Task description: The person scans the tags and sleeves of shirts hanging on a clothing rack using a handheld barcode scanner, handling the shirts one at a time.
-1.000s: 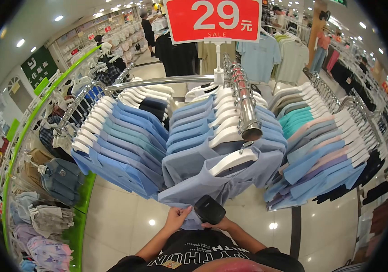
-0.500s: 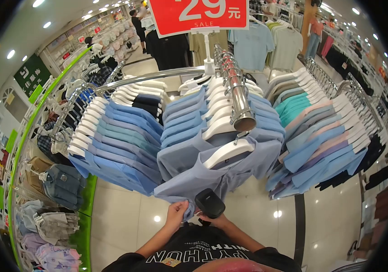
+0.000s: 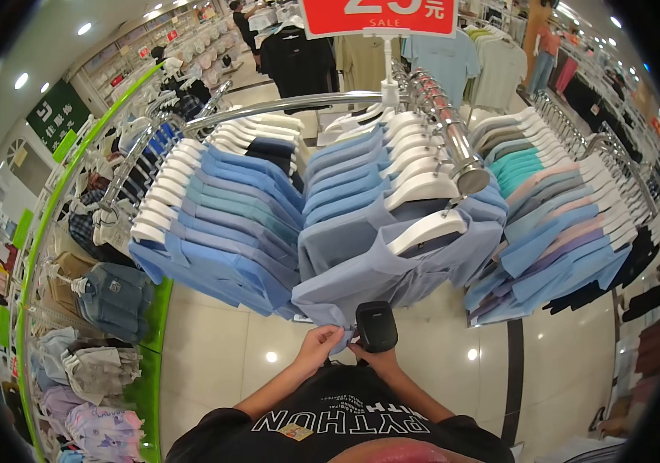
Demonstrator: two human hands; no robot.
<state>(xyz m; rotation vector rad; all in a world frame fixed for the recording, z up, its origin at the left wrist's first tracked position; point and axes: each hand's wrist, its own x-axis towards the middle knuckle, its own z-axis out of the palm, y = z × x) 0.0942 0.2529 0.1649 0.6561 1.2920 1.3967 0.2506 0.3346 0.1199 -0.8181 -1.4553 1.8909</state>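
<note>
A grey-blue shirt [image 3: 361, 274] hangs on a white hanger [image 3: 428, 231] at the front end of the centre rail. My left hand [image 3: 319, 344] is closed, its fingers pinching the shirt's lower left sleeve edge and pulling it slightly toward me. Close beside it, my right hand [image 3: 377, 359] is closed round the lower part of a black, rounded handheld device [image 3: 376, 326]. The device's broad face points up at me and hides most of that hand's fingers. Its head sits just right of the pinched sleeve; whether it touches the cloth I cannot tell.
Blue shirts [image 3: 229, 224] hang on the left rail, and multicoloured shirts [image 3: 546, 224] on the right one. A chrome rail end [image 3: 472, 181] juts toward me below a red sale sign [image 3: 380, 17]. A green-edged shelf [image 3: 33, 255] stands left. A person [image 3: 245, 31] is far back.
The view has shifted, so the rack appears further right and higher. The black device has turned more upright, and both hands have stayed together at the sleeve edge.
</note>
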